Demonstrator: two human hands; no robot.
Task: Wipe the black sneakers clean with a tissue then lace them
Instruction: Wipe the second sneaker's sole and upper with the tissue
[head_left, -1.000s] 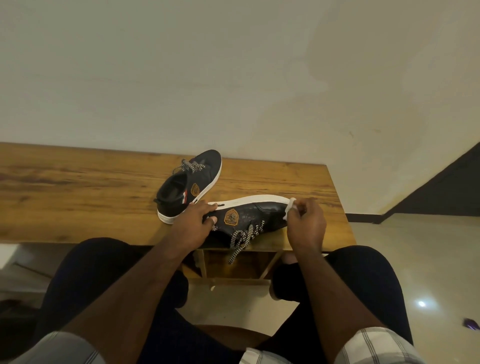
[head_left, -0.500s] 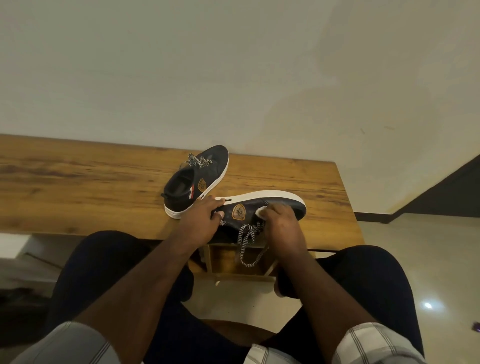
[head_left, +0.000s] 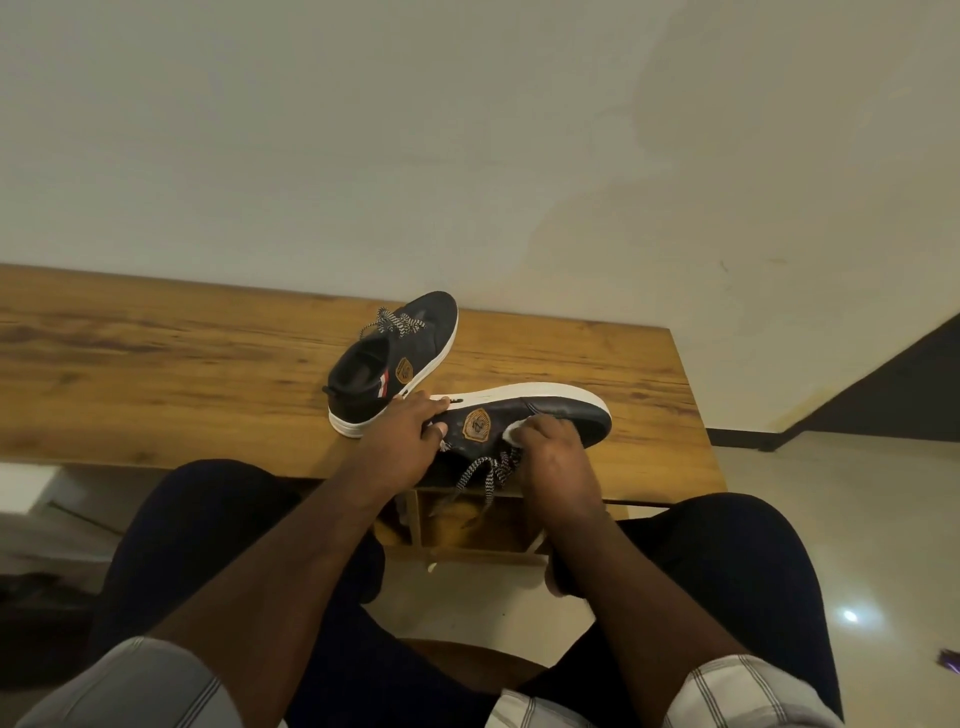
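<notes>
Two black sneakers with white soles and tan badges are on the wooden table (head_left: 156, 374). The near sneaker (head_left: 563, 413) lies on its side at the table's front edge, toe to the right, its checked laces (head_left: 480, 475) hanging loose over the edge. My left hand (head_left: 402, 441) grips its heel end. My right hand (head_left: 553, 452) presses a small white tissue (head_left: 514, 430) against its side, just right of the badge. The far sneaker (head_left: 400, 358) stands upright behind, toe pointing away, laces loose.
The table's right end stops near a dark skirting and tiled floor (head_left: 831, 519). A shelf compartment (head_left: 478, 525) sits under the table's front edge. My knees in dark trousers are close below the table. A pale wall rises behind.
My right hand moved the tissue left from the toe tip to the sneaker's side near the badge. The left hand kept its grip on the heel. The camera tilted slightly.
</notes>
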